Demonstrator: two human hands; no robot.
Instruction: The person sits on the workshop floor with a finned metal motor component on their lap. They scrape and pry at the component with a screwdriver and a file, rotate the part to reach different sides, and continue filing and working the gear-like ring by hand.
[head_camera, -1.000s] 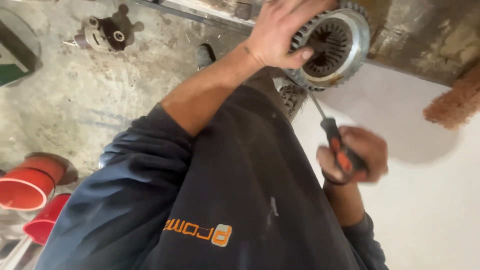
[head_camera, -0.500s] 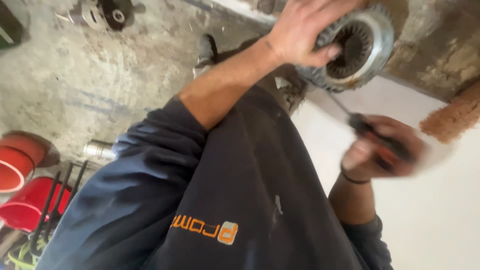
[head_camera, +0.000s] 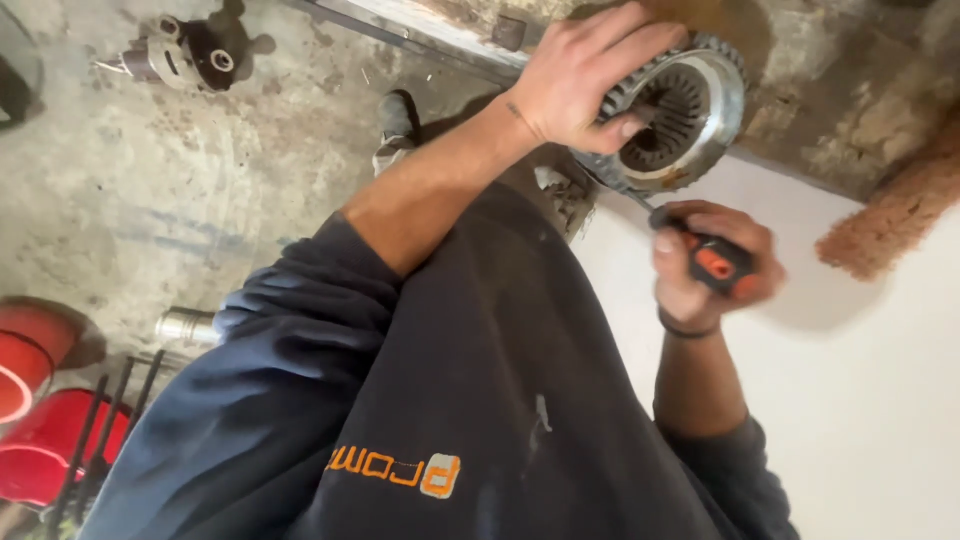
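At the upper right of the head view, the left hand (head_camera: 585, 85) is clamped over the toothed rim of a round metal gear housing (head_camera: 680, 120), fingers wrapped across its top, which appears to steady the part and keep its splined bore facing the tool. The right hand (head_camera: 705, 265) is closed around the black-and-orange handle of a screwdriver (head_camera: 715, 262); its thin shaft runs up to the lower rim of the housing, an angle suited to prying or scraping there. Below lies a concrete floor (head_camera: 200, 180) with a small motor-like part (head_camera: 190, 55) and red containers (head_camera: 45, 440). Compared with half a second ago, the right hand is sharper and sits closer under the housing; the grip above is unchanged.
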